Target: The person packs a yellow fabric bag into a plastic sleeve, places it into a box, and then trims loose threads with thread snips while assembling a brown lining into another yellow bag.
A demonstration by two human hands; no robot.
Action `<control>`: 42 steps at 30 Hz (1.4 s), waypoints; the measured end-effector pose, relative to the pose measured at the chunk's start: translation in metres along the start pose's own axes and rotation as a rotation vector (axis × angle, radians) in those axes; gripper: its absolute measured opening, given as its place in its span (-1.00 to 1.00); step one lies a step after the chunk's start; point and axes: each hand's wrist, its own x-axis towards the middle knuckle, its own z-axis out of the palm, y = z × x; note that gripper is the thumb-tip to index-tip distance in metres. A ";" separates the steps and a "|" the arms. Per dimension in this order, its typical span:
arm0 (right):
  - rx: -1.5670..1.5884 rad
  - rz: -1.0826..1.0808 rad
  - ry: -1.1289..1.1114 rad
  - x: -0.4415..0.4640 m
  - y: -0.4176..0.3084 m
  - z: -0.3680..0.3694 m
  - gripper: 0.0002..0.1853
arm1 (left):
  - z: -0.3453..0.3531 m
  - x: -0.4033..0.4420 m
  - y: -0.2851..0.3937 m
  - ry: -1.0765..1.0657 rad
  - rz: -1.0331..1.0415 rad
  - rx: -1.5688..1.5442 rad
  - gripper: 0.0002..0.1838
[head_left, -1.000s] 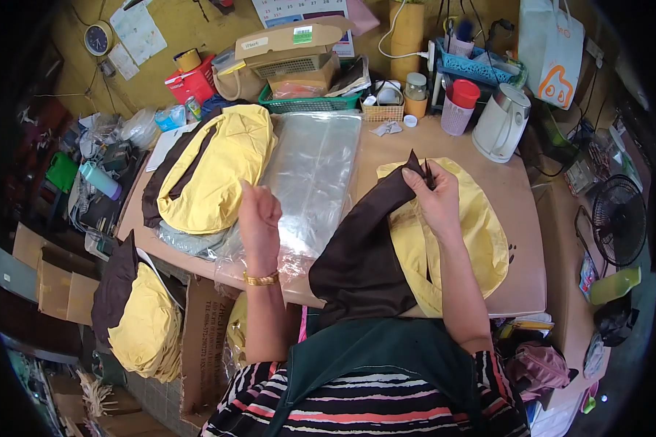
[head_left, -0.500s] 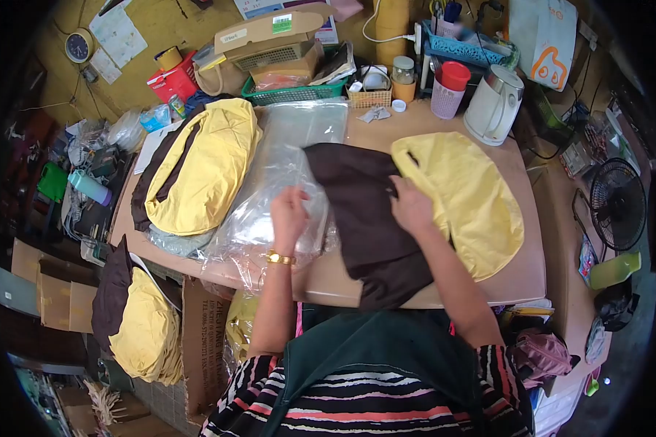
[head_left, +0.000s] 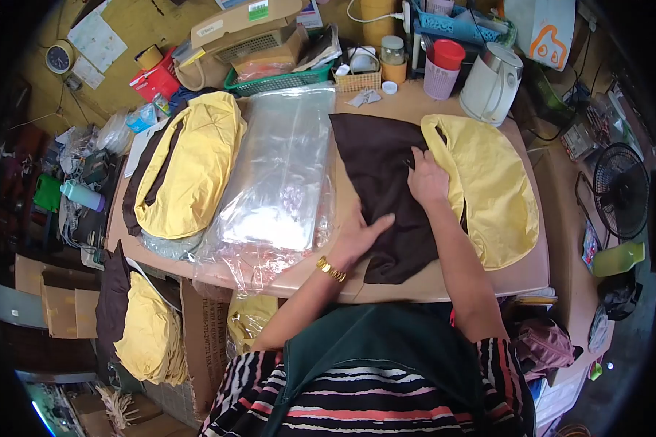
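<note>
A dark brown and yellow fabric piece lies on the table in front of me, its brown part [head_left: 383, 164] to the left and its rounded yellow part [head_left: 499, 197] to the right. My left hand [head_left: 358, 234], with a gold watch [head_left: 331, 269] at the wrist, rests at the brown part's left edge, thumb spread over the cloth. My right hand [head_left: 430, 180] lies on the brown cloth near the seam, fingers bent. Something small and black shows at its fingertips, too small to name. Left of my hands is a stack of clear plastic bags [head_left: 273, 171].
Another yellow and brown fabric pile [head_left: 197, 171] lies at the table's left. More such pieces [head_left: 147, 331] are stacked below its left edge. Along the back stand a green basket [head_left: 277, 81], a cup with a red top [head_left: 444, 65] and a white kettle [head_left: 492, 84]. A fan [head_left: 621, 189] is at right.
My left hand has left the plastic bags and come right onto the brown cloth. The bags now lie flatter. The fabric piece and my right hand have shifted slightly up and right.
</note>
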 end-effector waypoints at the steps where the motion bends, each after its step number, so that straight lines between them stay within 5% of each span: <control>1: -0.011 0.026 -0.004 0.005 0.002 0.002 -0.50 | -0.006 -0.015 0.006 -0.188 -0.172 -0.086 -0.40; 3: -0.030 0.062 -0.051 0.016 0.004 0.001 -0.50 | -0.029 -0.032 0.021 -0.378 -0.352 -0.170 -0.54; 5: -0.036 0.075 -0.099 0.029 0.008 0.004 -0.51 | -0.052 -0.043 0.035 -0.448 -0.683 0.221 -0.71; 6: -0.045 0.082 -0.141 0.035 0.007 0.002 -0.52 | -0.054 -0.048 0.034 -0.445 -0.694 0.217 -0.71; 8: 0.112 0.017 -0.171 0.032 -0.005 -0.006 -0.55 | -0.059 -0.055 0.030 -0.295 -0.487 0.204 -0.64; 10: 0.321 -0.100 -0.142 0.004 -0.043 -0.032 -0.58 | -0.061 -0.058 0.027 -0.280 -0.475 0.280 -0.61; 12: 0.528 -0.189 -0.373 -0.039 -0.079 -0.058 -0.59 | -0.062 -0.057 0.026 -0.280 -0.500 0.271 -0.58; 13: 0.690 -0.407 -0.251 -0.057 -0.079 -0.035 -0.62 | -0.063 -0.057 0.026 -0.274 -0.508 0.264 -0.58; 16: 0.443 -0.444 -0.196 -0.079 -0.071 -0.004 -0.78 | -0.069 -0.060 0.031 -0.348 -0.502 0.284 -0.58; 24: 0.434 -0.292 -0.172 -0.077 -0.069 0.001 -0.75 | -0.107 -0.074 0.060 -0.447 -0.428 0.579 -0.66; 32: 0.703 -0.299 -0.113 -0.086 -0.085 -0.037 -0.66 | -0.102 -0.084 0.023 -0.113 -0.487 -0.114 -0.62; 34: 0.556 -0.376 -0.262 -0.097 -0.090 -0.066 -0.72 | -0.101 -0.083 0.030 -0.103 -0.510 -0.138 -0.63; 42: 0.353 -0.608 -0.165 -0.116 -0.109 -0.092 -0.70 | -0.098 -0.080 0.036 -0.088 -0.491 -0.162 -0.63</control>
